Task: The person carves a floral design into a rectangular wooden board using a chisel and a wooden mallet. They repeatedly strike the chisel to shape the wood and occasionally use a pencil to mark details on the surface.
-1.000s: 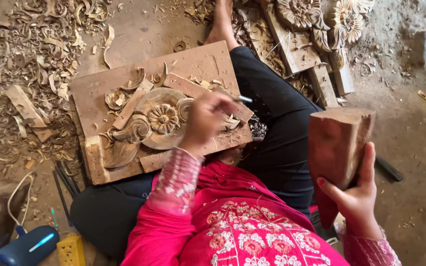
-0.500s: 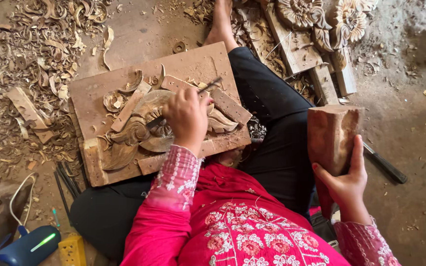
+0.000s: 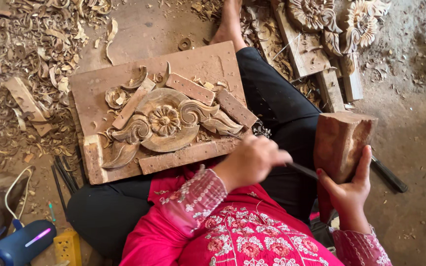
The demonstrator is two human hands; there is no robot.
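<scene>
A wooden board (image 3: 198, 64) rests on my lap, with a carved scroll-and-flower relief (image 3: 166, 120) held on it between wooden battens. My left hand (image 3: 250, 160) is at the board's near right edge, closed around a thin dark chisel (image 3: 301, 170) whose shaft points right. My right hand (image 3: 348, 194) grips a blocky wooden mallet (image 3: 341, 143) upright beside my right thigh, just right of the chisel. Neither hand covers the carving.
Wood shavings (image 3: 25, 44) litter the floor at left. Finished carved pieces (image 3: 321, 15) lie at the top right near my bare foot (image 3: 230, 19). Several dark tools (image 3: 65, 172) lie left of my knee, with a blue speaker (image 3: 16, 244) beyond. Another dark tool (image 3: 388, 175) lies right.
My left hand has pulled back with the chisel from the middle of the carving to the board's near right edge, uncovering the flower. The mallet has stayed at my right side.
</scene>
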